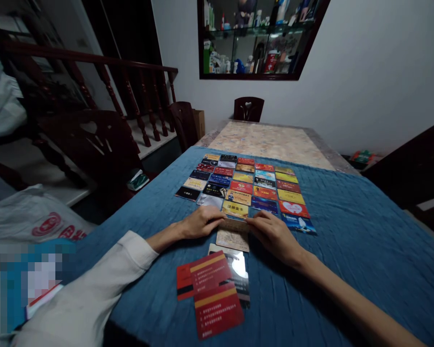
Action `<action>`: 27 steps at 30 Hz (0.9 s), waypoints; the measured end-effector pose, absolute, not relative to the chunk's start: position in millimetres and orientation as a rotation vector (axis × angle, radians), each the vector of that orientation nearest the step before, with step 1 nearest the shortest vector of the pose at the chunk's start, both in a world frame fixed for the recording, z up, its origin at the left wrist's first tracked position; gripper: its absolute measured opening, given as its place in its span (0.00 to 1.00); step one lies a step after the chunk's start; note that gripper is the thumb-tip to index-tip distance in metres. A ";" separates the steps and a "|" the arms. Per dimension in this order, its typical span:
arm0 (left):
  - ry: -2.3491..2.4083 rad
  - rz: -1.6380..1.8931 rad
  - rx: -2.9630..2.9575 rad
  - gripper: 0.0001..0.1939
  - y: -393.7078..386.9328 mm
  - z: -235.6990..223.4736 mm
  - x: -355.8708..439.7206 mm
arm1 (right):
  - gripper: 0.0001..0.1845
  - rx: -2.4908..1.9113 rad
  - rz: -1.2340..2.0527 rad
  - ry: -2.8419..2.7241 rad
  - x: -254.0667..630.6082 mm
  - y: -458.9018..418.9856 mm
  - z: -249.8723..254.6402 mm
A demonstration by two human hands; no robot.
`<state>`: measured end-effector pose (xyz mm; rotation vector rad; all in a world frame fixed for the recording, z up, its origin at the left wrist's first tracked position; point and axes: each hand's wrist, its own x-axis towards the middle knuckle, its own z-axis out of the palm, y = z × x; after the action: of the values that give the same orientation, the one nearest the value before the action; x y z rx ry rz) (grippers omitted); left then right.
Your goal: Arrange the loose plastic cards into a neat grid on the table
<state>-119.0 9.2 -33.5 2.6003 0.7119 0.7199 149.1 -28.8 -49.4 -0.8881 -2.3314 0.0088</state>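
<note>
A thin card [236, 221], seen almost edge-on, spans the gap between my hands. My left hand [203, 222] pinches its left end and my right hand [271, 236] its right end, both closed. Just beyond it lies a yellow card [235, 208], in the near part of a grid of colourful plastic cards [240, 187] laid in close columns. Below my fingers is a tan card [233, 239] with small print. Nearer me, red cards [219, 312] overlap a dark, shiny card [240, 274] in a loose pile.
A blue cloth [148, 289] covers the near part of the table; the patterned tabletop [264, 137] shows at the far end. Dark wooden chairs [249, 109] stand around it. At the left are a white plastic bag [29, 221] and a banister [94, 60]. A glass-shelved cabinet [256, 38] is set into the wall.
</note>
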 end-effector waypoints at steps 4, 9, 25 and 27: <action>0.735 0.715 2.594 0.12 11.5 -38.3 -120.1 | 0.18 -0.938 0.021 -2.319 149.0 -28.2 -53.3; 0.736 0.723 2.574 0.14 13.0 -43.0 -119.9 | 0.18 -0.989 0.033 -2.300 147.8 -30.5 -53.6; 0.703 0.735 2.604 0.19 13.2 -49.5 -120.4 | 0.21 -1.066 -0.125 -2.378 142.3 -33.0 -62.3; 0.712 0.736 2.602 0.20 13.1 -49.1 -120.0 | 0.22 -1.087 -0.131 -2.385 140.8 -32.9 -62.9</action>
<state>-120.0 13.1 -49.1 2.6025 0.7117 0.7361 140.8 -32.9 -62.9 -1.0870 -2.3851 -0.1312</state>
